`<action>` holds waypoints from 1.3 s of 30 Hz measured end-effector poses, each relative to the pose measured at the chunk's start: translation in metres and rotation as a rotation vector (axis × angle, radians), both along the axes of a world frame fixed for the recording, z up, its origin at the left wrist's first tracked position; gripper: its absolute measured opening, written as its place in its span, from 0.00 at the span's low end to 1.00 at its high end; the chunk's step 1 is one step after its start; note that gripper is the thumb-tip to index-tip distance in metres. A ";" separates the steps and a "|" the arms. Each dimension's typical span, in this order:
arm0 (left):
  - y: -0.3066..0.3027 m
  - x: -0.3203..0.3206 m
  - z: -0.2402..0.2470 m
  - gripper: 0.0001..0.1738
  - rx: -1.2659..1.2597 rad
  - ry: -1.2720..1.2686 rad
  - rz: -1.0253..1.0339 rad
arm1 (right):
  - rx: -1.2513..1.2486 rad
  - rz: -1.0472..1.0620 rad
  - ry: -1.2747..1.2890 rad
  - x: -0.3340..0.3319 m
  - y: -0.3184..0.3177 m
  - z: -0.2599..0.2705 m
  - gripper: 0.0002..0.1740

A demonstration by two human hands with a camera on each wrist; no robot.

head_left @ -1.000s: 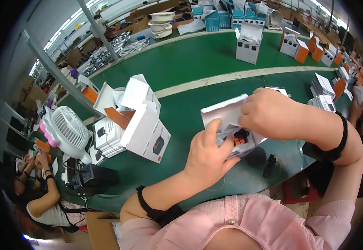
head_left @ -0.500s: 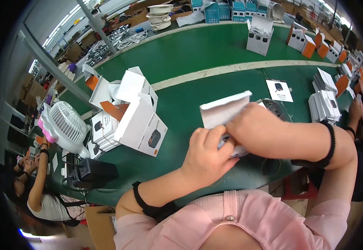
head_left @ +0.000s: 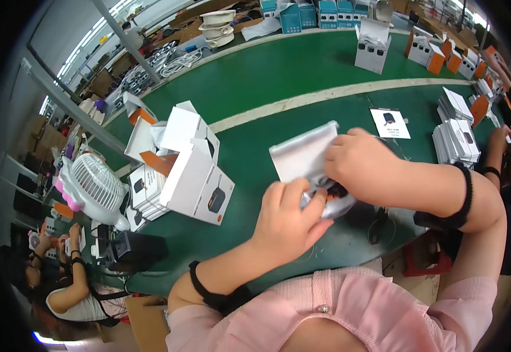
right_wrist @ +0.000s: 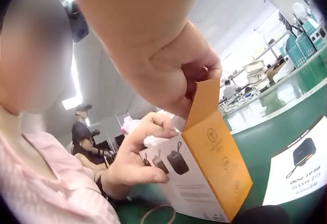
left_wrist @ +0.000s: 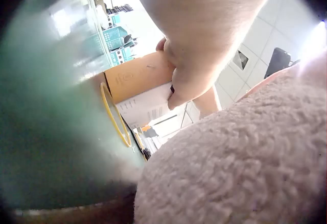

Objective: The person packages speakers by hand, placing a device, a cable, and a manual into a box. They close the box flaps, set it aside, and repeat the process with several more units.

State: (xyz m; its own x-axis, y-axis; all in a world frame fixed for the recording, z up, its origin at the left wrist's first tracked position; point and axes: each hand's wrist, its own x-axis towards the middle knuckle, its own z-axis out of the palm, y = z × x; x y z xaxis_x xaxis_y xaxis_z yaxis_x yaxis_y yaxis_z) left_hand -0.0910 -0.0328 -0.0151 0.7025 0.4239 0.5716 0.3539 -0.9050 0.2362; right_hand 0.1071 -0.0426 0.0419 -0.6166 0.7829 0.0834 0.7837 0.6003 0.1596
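Note:
A white box [head_left: 306, 154] with its lid raised stands before the person; orange sides [right_wrist: 220, 157] show in the right wrist view. The left hand [head_left: 284, 223] grips its near side, thumb on the printed panel [right_wrist: 191, 185] and fingers over the rim. Bent over the opening is the right hand [head_left: 364, 167], its curled fingers beside an orange flap [right_wrist: 204, 101]; their tips are hidden, so what they touch is unclear. A dark and orange item [head_left: 334, 192] lies inside among pale wrapping. In the left wrist view the left hand [left_wrist: 196, 76] holds the box's orange side [left_wrist: 138, 76].
At the left are another open box [head_left: 199, 190], stacked booklets [head_left: 147, 186], a white fan [head_left: 94, 185] and a black device [head_left: 135, 249]. A printed card [head_left: 390, 123] and more booklets [head_left: 456, 142] lie to the right. Rubber band [left_wrist: 115, 114] beside the box.
The right hand went lower over the opening, then rose slightly, showing the dark and orange item again. The box has shifted a little left in view. The printed card is now uncovered.

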 end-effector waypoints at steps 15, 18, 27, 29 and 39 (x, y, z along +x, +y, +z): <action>-0.003 0.000 0.001 0.31 0.027 -0.009 -0.031 | 0.081 -0.001 0.071 -0.016 0.000 0.003 0.03; -0.002 -0.001 0.001 0.31 0.011 0.020 -0.045 | 0.129 0.080 -0.090 -0.021 -0.001 -0.007 0.02; 0.005 -0.056 -0.026 0.24 -1.218 -0.699 0.035 | -0.658 -0.479 1.229 0.083 -0.024 0.000 0.25; 0.002 -0.041 -0.023 0.27 -1.575 -0.760 -0.065 | -0.909 -0.258 1.449 0.080 -0.023 -0.031 0.31; -0.018 0.009 0.004 0.29 -1.035 -0.873 0.068 | -0.620 -0.289 1.387 -0.001 -0.010 -0.059 0.40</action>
State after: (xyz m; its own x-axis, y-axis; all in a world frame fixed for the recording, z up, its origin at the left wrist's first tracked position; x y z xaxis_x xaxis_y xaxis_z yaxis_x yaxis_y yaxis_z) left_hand -0.0819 -0.0512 -0.0112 0.2380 0.9467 0.2171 -0.2239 -0.1641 0.9607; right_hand 0.1063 -0.0528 -0.0168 -0.1590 0.9848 0.0705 0.1982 0.1018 -0.9748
